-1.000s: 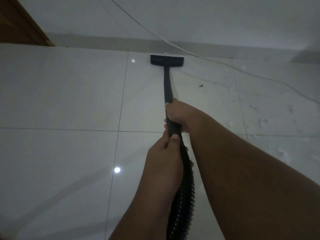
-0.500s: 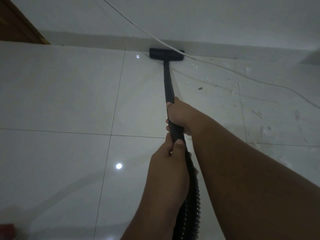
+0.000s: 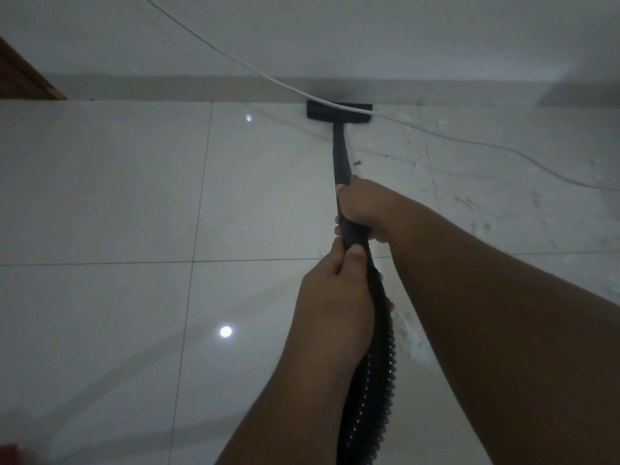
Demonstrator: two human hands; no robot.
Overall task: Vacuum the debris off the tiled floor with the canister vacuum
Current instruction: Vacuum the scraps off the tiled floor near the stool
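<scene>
Nozzle reached skirting | left grip, right grip clasp wand | hose cut off below

Black vacuum wand, flat floor head against the baseboard, ribbed hose, pale debris on glossy tiles
</scene>
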